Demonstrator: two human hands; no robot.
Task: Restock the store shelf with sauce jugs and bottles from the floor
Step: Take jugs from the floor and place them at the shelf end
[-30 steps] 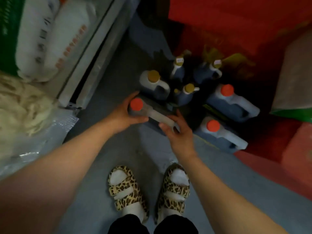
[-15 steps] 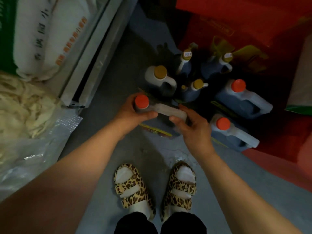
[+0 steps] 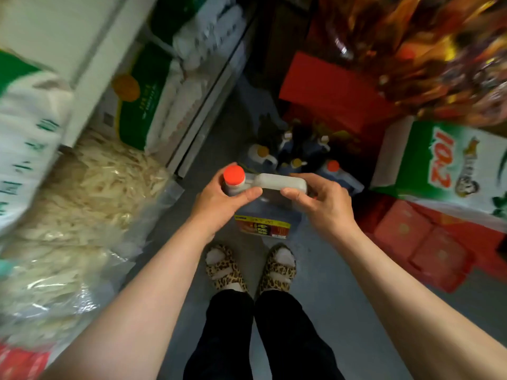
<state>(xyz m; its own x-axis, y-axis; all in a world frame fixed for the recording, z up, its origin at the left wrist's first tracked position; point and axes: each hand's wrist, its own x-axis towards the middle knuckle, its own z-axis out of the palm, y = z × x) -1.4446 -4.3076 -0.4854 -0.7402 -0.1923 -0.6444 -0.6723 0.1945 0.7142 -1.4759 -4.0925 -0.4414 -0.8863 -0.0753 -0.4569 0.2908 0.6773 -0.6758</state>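
I hold a dark sauce jug (image 3: 264,215) with a red cap and a pale handle up off the floor, in front of my chest. My left hand (image 3: 219,200) grips its neck just under the cap. My right hand (image 3: 319,200) grips the far end of the handle. Its yellow and red label faces down toward my feet. Beyond it, several more jugs and bottles (image 3: 290,157) stand on the grey floor, with yellow or red caps.
A low white shelf (image 3: 197,124) with green and white sacks runs along the left. Bags of pale dried strips (image 3: 90,187) lie at the left front. Red boxes (image 3: 428,250) and a green and white sack (image 3: 450,168) crowd the right. My feet stand on bare floor (image 3: 323,292).
Both hands have lifted the red-capped jug off the floor and up toward me. The view has risen, so the remaining jugs look smaller and farther away.
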